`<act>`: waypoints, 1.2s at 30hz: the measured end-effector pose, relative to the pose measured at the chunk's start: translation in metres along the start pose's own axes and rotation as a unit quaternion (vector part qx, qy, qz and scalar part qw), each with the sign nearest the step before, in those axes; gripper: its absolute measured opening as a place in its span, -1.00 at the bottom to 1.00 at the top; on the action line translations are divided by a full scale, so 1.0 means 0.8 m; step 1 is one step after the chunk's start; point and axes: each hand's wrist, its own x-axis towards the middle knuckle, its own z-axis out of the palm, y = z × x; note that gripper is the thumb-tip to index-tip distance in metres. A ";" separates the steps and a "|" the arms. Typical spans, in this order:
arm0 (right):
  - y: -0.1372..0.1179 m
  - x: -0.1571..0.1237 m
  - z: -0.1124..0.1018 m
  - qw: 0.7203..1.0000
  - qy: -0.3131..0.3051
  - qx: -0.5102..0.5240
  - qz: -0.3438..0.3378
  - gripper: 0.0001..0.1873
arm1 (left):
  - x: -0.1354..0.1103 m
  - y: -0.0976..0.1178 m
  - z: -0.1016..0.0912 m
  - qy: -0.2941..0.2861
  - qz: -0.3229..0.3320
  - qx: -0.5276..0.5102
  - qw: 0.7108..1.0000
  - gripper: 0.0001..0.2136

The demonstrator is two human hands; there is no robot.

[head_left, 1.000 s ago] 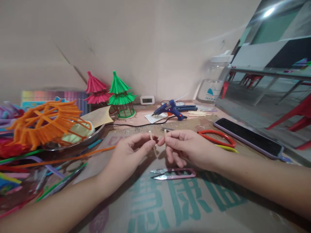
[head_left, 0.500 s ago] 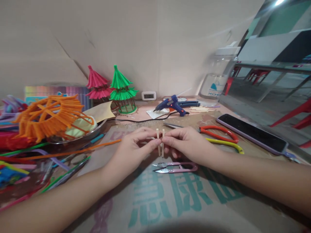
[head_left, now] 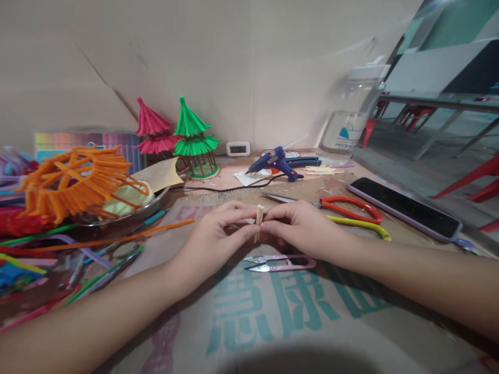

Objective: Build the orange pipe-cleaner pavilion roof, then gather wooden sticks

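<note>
Two short pale wooden sticks (head_left: 259,214) stand upright side by side, touching, between my fingertips. My left hand (head_left: 224,228) pinches them from the left, thumb in front. From the right, my right hand (head_left: 294,223) pinches at the same spot, its fingertips meeting those of the left. Just below the hands, pink-handled thread snips (head_left: 280,263) lie on the printed cardboard (head_left: 268,317). Behind my right hand rest scissors with one red and one yellow handle (head_left: 351,208). The sticks' lower ends are partly hidden by my fingers.
A blue glue gun (head_left: 271,163) stands behind, its black cord running left. Green (head_left: 197,137) and red (head_left: 154,127) pipe-cleaner towers stand back left, near an orange pipe-cleaner piece (head_left: 78,182) on a metal dish. A phone (head_left: 405,208) and water bottle (head_left: 353,111) are at right.
The two sticks were slightly apart, one in each hand; now they are together, pressed side by side. The left stick has shifted right toward the other. The view has tilted slightly.
</note>
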 end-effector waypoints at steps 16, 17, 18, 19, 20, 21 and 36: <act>-0.013 0.005 -0.121 0.951 0.005 -0.308 -0.025 -0.69 | 0.005 0.007 -0.001 -0.025 -0.217 -0.211 0.953 -0.74; -0.008 0.009 -0.132 0.943 0.013 -0.332 -0.014 -0.70 | 0.006 0.008 -0.001 -0.024 -0.222 -0.214 0.951 -0.74; -0.002 0.013 -0.143 0.934 0.022 -0.356 0.003 -0.72 | 0.006 0.009 -0.001 -0.022 -0.226 -0.216 0.950 -0.74; 0.003 0.017 -0.151 0.924 0.032 -0.380 0.025 -0.74 | 0.007 0.009 -0.001 -0.019 -0.227 -0.218 0.949 -0.74; 0.008 0.021 -0.158 0.913 0.040 -0.404 0.050 -0.77 | 0.007 0.010 -0.001 -0.016 -0.224 -0.219 0.949 -0.74; 0.013 0.024 -0.164 0.903 0.045 -0.421 0.071 -0.77 | 0.008 0.010 -0.001 -0.014 -0.220 -0.219 0.950 -0.74; 0.087 0.044 -0.225 0.828 0.140 -0.520 0.157 -0.58 | 0.013 -0.004 -0.001 0.007 -0.197 -0.178 0.964 -0.71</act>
